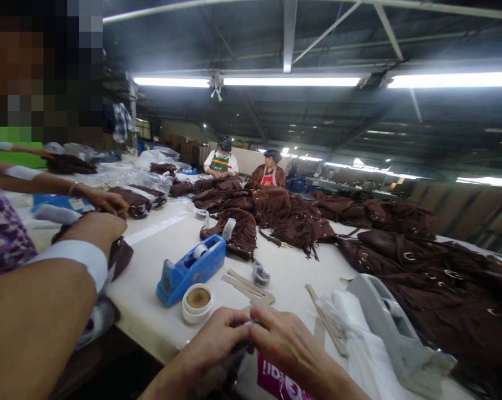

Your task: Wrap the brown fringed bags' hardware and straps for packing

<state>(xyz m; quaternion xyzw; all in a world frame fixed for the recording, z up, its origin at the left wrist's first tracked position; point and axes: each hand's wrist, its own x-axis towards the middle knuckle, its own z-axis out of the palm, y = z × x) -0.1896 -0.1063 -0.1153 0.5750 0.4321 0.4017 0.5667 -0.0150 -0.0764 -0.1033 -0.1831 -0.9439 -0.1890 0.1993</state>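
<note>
Fingers of left hand (pixel 222 333) and right hand (pixel 284 338) pinch together; what they clamp, I cannot tell.

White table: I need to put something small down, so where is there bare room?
One patch lies left of the blue tape dispenser, towards the table's edge; another between the small tape roll, fringed brown bags and grey dispenser. It is crowded around the left hand and right hand.
</note>
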